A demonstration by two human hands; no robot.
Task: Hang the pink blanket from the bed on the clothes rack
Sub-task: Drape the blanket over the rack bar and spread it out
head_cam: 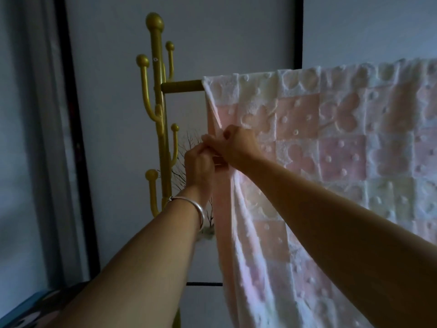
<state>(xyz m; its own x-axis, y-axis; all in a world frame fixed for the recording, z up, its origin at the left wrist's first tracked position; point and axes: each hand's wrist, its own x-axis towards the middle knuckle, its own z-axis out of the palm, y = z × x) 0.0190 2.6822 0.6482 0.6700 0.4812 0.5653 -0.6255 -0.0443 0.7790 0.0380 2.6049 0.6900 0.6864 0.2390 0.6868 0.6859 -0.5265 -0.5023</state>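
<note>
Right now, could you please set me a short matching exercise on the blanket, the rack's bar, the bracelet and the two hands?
Things:
1. pink blanket
2. gold bar of the clothes rack
3. silver bracelet
4. both hands, left hand and right hand

States:
A. worn on the left wrist
B. pinching the blanket's left edge
C. draped over the bar, hanging down
D. bare at its left end, covered further right

Pairs: 1-C, 2-D, 3-A, 4-B

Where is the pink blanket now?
In the head view, the pink blanket hangs over the gold rack's bar, right of its post; both hands pinch its left edge.
</note>
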